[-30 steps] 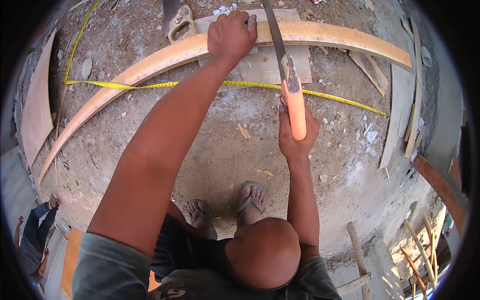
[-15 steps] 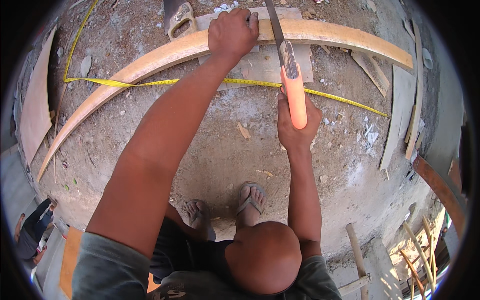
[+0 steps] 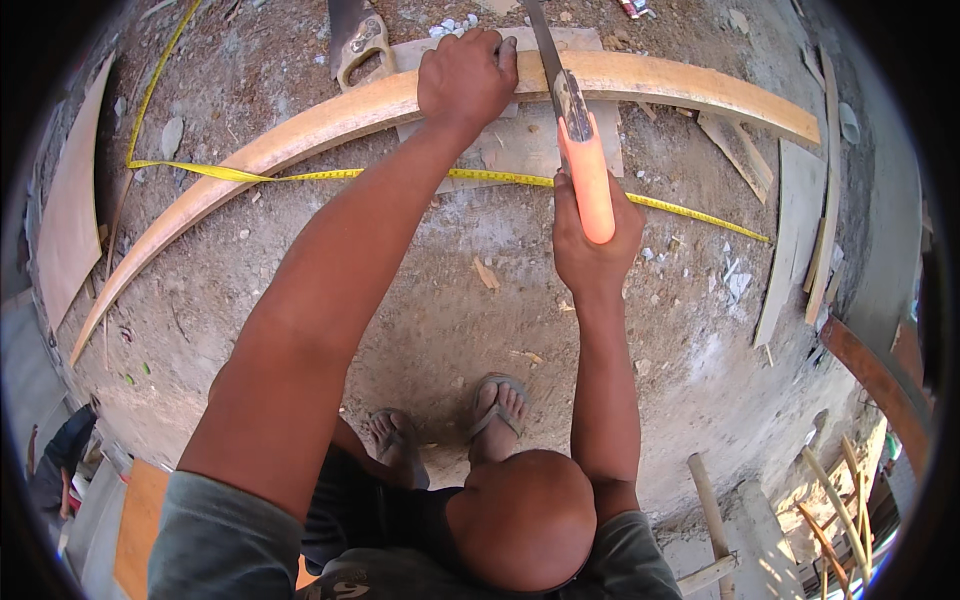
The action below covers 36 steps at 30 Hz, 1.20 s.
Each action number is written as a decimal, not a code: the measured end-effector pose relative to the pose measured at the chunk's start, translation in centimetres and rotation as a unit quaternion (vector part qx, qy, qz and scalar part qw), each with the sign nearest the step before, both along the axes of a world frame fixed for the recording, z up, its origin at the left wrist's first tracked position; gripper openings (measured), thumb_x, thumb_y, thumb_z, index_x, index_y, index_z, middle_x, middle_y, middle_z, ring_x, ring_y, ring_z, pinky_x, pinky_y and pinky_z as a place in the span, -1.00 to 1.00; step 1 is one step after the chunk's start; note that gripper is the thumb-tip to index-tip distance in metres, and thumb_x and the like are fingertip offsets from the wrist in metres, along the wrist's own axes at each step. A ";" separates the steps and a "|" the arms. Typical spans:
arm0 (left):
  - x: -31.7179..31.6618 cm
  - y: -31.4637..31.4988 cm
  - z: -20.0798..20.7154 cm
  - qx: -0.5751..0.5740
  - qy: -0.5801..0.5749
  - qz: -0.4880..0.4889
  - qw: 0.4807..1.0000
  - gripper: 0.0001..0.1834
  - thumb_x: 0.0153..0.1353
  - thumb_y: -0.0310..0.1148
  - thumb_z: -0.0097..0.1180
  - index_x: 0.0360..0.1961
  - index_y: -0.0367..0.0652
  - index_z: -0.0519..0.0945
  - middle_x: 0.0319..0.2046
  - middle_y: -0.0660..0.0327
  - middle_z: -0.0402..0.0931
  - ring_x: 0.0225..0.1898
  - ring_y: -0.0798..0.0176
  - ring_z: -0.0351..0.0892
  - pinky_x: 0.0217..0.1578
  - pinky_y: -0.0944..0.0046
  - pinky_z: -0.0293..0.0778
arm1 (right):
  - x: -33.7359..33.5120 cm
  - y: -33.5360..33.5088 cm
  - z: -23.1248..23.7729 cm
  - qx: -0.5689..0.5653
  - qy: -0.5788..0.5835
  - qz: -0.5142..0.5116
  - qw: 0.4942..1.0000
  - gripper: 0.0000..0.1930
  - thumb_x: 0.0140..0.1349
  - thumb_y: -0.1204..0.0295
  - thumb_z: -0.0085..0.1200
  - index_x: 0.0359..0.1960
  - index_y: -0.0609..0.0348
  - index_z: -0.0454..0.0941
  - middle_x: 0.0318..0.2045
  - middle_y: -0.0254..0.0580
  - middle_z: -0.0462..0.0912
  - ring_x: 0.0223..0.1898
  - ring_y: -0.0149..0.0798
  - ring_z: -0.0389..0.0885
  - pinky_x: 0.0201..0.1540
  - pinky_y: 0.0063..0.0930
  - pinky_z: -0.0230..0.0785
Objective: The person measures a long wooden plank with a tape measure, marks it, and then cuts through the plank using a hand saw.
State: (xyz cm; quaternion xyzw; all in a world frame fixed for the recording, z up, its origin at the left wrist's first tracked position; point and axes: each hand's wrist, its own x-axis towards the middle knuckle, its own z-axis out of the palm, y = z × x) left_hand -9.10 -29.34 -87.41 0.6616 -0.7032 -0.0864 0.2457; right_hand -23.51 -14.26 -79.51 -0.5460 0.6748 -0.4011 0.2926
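Note:
A long pale wooden plank (image 3: 690, 82) looks curved in this view and spans the ground ahead of me. My left hand (image 3: 465, 88) is closed over it, left of the cut line, with the thumb on the right. In my right hand (image 3: 593, 268) is a handsaw (image 3: 592, 190) with an orange handle; its dark blade crosses the plank just right of my left hand. How deep the blade sits in the wood I cannot tell. Beneath this spot lies a thin, flat board (image 3: 520, 145). A yellow measuring tape (image 3: 490, 178) stretches across the ground on my side of the plank.
Beyond the plank lies a second handsaw (image 3: 362, 45) with a worn handle. A thin wooden sheet (image 3: 75, 200) is at the left, and board offcuts (image 3: 790, 235) lie at the right. Poles (image 3: 712, 510) stand lower right. Another person (image 3: 62, 465) is at the far left edge.
The handsaw has slid away from me across the plank, with my right hand following. My left hand keeps its place on the wood. The whole view has shifted slightly.

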 end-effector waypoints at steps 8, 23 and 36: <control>1.2 0.0 -0.1 -0.009 -0.020 -0.005 1.000 -0.66 0.37 -0.09 0.06 -0.29 -0.13 0.70 -0.28 0.13 0.68 -0.22 -0.08 0.63 -0.13 -0.08 0.55 | -3.8 24.4 2.7 0.090 0.076 -0.004 0.993 -0.69 0.07 0.62 0.21 -0.09 0.37 0.70 -0.39 0.05 0.73 -0.60 -0.13 0.68 -0.50 -0.38 0.45; 0.8 -0.1 -0.4 -0.007 -0.021 -0.009 1.000 -0.66 0.38 -0.11 0.04 -0.31 -0.13 0.69 -0.29 0.13 0.67 -0.18 -0.08 0.61 -0.11 -0.09 0.51 | -1.8 19.3 6.0 0.078 0.088 -0.010 0.993 -0.65 0.11 0.60 0.23 -0.02 0.40 0.69 -0.34 0.08 0.76 -0.52 -0.16 0.74 -0.41 -0.41 0.50; 1.9 -0.4 -0.4 -0.010 -0.040 -0.004 0.999 -0.66 0.38 -0.10 0.05 -0.30 -0.15 0.69 -0.27 0.13 0.68 -0.21 -0.08 0.63 -0.12 -0.07 0.55 | -2.3 12.2 2.7 0.131 -0.061 -0.047 0.988 -0.74 0.24 0.54 0.23 -0.03 0.32 0.70 -0.31 -0.12 0.78 -0.39 -0.44 0.71 -0.28 -0.48 0.51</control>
